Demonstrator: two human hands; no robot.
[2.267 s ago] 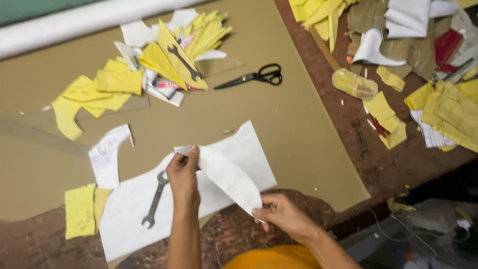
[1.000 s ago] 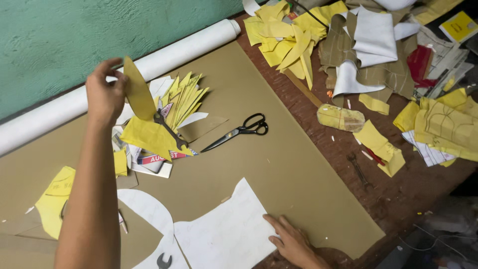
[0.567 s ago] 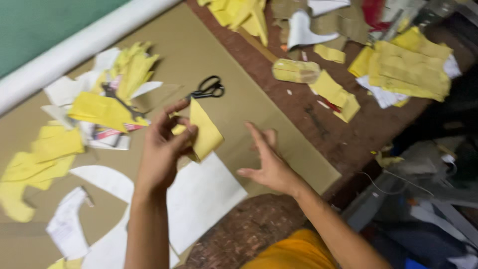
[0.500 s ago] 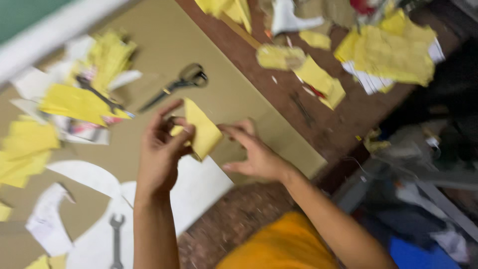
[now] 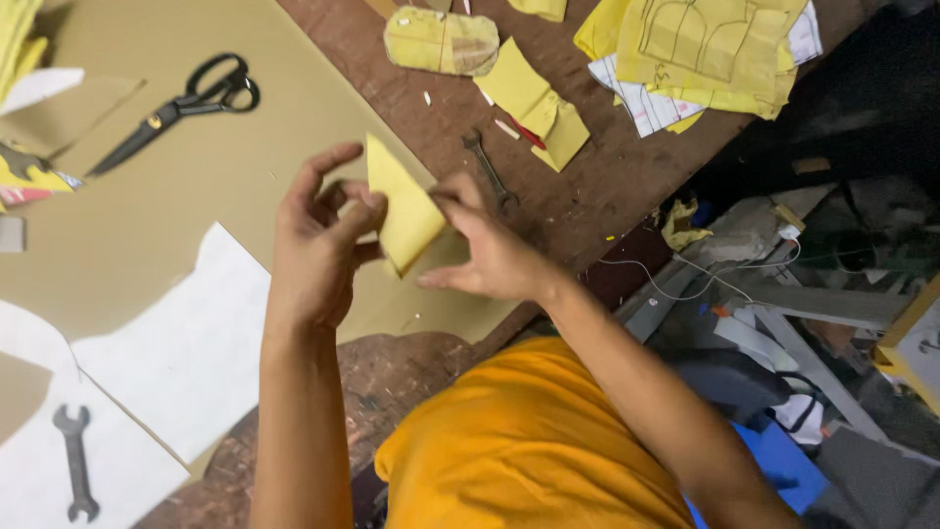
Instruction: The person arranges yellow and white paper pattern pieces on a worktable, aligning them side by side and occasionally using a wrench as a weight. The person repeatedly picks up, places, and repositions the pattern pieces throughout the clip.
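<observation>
Both hands hold one yellow piece up over the near edge of the tan board. The left hand pinches its left edge between thumb and curled fingers; the right hand grips its right edge, fingers closed on it. The piece is tilted, one corner pointing far, and hangs clear of the board.

Far left on the board lie black scissors, blades shut. Near left, white sheets lie on the board, and a dark spanner rests on the nearest one. At the far left edge sit yellow and white scraps.

Right of the board is the bare brown table. A small spanner lies on it just beyond the right hand. Farther off lie folded yellow pieces, a rounded yellowish cutout and a pile of yellow sheets with pencilled outlines.

No box, tray or other container shows; everything lies loose on the board and table.
</observation>
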